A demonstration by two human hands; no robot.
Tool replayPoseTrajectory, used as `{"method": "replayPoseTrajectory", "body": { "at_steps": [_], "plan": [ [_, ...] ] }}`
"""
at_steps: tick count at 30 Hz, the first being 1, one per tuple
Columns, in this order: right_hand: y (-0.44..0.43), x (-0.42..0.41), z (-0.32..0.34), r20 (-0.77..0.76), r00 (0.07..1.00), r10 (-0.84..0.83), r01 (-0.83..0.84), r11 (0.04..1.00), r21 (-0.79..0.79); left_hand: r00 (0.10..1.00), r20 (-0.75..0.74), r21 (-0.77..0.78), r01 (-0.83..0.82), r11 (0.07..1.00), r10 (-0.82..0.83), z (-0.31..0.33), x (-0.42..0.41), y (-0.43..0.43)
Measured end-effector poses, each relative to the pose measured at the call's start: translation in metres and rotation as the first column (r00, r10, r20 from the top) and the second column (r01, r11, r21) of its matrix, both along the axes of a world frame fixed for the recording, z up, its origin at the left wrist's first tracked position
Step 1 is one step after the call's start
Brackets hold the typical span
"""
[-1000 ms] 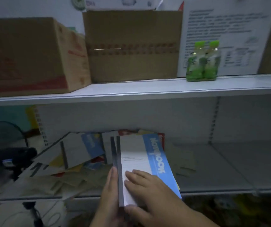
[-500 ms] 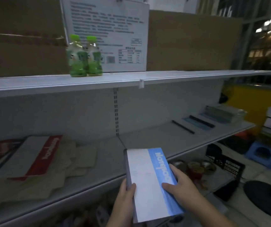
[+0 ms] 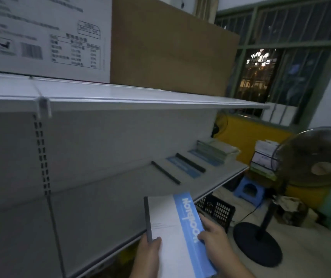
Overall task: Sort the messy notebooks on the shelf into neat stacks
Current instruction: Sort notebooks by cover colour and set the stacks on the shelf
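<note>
Both my hands hold a white notebook (image 3: 170, 223) with a blue band and a dark spine, above the front edge of the grey lower shelf (image 3: 104, 201). My left hand (image 3: 147, 255) grips its near left corner, thumb on the cover. My right hand (image 3: 213, 237) grips its right edge, fingers on the blue band. Farther right on the shelf lie a black-spined notebook (image 3: 165, 175), a blue one (image 3: 186, 167) and a neat stack of notebooks (image 3: 214, 152).
An upper shelf (image 3: 140, 99) carries a white printed box (image 3: 46, 37) and a brown carton (image 3: 170, 51). On the floor to the right stand a black crate (image 3: 216, 210), a blue stool (image 3: 248, 189) and a pedestal fan (image 3: 311, 157).
The view has swung right along the shelf, away from the messy pile on the left. The notebook travelled with my hands towards the sorted stacks at the right end.
</note>
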State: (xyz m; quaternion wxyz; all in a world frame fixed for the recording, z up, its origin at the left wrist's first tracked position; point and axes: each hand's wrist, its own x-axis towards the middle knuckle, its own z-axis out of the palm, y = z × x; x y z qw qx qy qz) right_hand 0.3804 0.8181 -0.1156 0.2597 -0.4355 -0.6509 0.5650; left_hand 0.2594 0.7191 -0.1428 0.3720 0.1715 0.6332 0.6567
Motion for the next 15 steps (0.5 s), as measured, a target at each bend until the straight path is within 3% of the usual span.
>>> {"method": "replayPoseTrajectory", "body": {
  "at_steps": [7, 11, 15],
  "plan": [
    [0.100, -0.013, 0.004, -0.085, 0.974, -0.208, 0.200, 0.975, -0.096, 0.996, -0.080, -0.041, 0.026, 0.999, -0.029, 0.006, -0.018, 0.104],
    [0.146, -0.019, -0.006, 0.029, 0.995, -0.091, 0.093, 0.995, -0.049, 0.994, -0.088, -0.065, -0.069, 0.995, 0.063, 0.007, -0.024, 0.142],
    [0.202, -0.040, -0.004, 0.195, 0.980, 0.032, -0.052, 0.994, 0.099, 0.993, -0.025, -0.088, -0.115, 0.989, 0.113, 0.000, -0.047, 0.184]
  ]
}}
